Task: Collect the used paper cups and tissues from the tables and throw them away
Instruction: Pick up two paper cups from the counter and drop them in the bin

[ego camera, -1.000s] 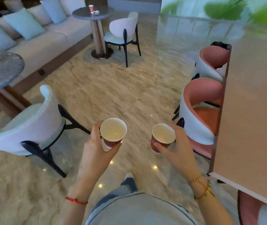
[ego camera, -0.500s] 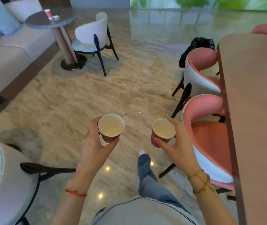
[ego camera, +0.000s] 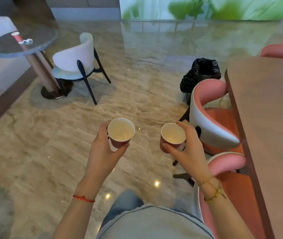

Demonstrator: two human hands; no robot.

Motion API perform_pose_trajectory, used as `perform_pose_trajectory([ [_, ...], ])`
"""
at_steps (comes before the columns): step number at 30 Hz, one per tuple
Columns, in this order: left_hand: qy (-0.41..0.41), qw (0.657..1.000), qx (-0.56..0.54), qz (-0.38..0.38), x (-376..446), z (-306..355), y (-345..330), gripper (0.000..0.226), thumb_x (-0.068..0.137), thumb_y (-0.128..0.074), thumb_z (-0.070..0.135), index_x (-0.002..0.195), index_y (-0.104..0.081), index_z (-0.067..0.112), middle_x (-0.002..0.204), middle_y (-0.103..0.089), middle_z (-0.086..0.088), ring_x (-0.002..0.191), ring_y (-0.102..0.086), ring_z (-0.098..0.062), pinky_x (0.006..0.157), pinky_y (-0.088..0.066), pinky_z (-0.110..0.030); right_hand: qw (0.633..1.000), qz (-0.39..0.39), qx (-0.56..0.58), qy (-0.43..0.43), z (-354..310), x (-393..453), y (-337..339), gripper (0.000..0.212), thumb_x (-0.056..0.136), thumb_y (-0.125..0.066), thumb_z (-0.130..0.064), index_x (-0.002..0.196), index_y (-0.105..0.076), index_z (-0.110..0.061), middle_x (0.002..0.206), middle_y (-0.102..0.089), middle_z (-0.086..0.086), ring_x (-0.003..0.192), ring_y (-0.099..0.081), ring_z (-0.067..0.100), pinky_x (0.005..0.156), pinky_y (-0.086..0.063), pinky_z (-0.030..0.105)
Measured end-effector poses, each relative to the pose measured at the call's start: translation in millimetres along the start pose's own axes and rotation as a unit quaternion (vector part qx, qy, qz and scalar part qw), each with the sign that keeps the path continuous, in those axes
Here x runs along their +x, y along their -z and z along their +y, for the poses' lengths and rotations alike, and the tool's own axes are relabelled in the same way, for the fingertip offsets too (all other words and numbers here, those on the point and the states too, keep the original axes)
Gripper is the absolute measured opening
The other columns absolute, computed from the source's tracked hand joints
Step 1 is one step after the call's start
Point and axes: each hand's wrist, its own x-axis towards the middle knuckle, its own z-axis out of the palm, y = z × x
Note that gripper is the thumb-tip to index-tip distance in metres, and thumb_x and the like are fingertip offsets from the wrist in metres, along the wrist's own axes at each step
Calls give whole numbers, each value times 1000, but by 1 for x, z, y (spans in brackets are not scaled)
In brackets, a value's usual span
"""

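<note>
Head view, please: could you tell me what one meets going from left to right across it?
Round table → white chair → left hand's cup → right hand's cup → black bin bag → long wooden table.

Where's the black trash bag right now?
The black trash bag sits on the floor ahead and to the right, just behind the farther pink chair at the wooden table.

A round dark desk [ego camera: 39, 41] at far left carries a red paper cup [ego camera: 17, 37] beside a crumpled tissue [ego camera: 26, 42].
</note>
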Motion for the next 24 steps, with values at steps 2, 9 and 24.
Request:
perform_pose_trajectory([
  [2, -2, 1000, -1, -5, 41, -6, -13, 72, 70, -83, 35, 127, -39, 32, 116, -54, 17, 99, -54, 3, 76, -41, -2, 1000, 3, -3, -10, 9, 39, -2, 75, 71, -79, -31, 135, -41, -21, 127, -46, -7, 118, -43, 2, 100, -34, 15],
  [9, -11, 998, -35, -49, 182, -36, -72, 69, 71, -82, 37, 126, -40, 33, 114, -49, 32, 104, -52, 10, 79, -42, -3, 998, 31, -20, -60, 62, 161, -13, 77, 70, -79, -36, 135, -40, -20, 126, -48, -6, 118, -46, 8, 102, -39, 29],
  [24, -82, 982, -63, -159, 555, -42, -218, 66, 73, -81, 39, 123, -38, 41, 116, -47, 36, 106, -50, 11, 78, -43, -3, 984, 142, -21, -103, 135, 495, 1, 77, 72, -80, -27, 138, -40, -21, 131, -46, -4, 122, -44, 10, 102, -41, 32],
])
